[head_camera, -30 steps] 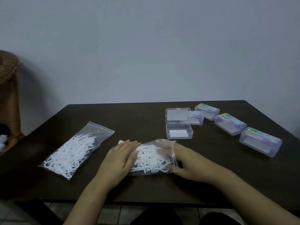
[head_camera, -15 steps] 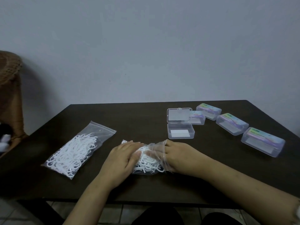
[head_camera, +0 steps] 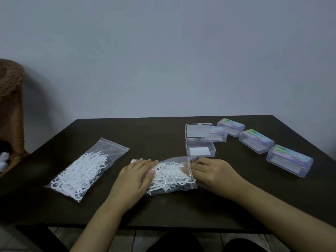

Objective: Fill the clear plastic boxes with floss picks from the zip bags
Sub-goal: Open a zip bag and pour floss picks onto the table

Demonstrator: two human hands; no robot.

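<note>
Bag of floss picks [head_camera: 171, 176] lies sideways on the counter [head_camera: 163, 211] between both hands, mouth toward the right hand [head_camera: 211, 174], which pinches that edge, left hand [head_camera: 135, 179] pressing flat on the other end, open box [head_camera: 200, 150] just beyond the right hand.

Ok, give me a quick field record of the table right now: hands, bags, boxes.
left hand: flat on near bag, fingers straight
right hand: fingers inside the bag's mouth
near bag: floss picks inside, lying between the hands
second bag: full, untouched, on the left
open box: lid up, no picks inside
closed boxes: four, first at, on the right
table: dark
</note>
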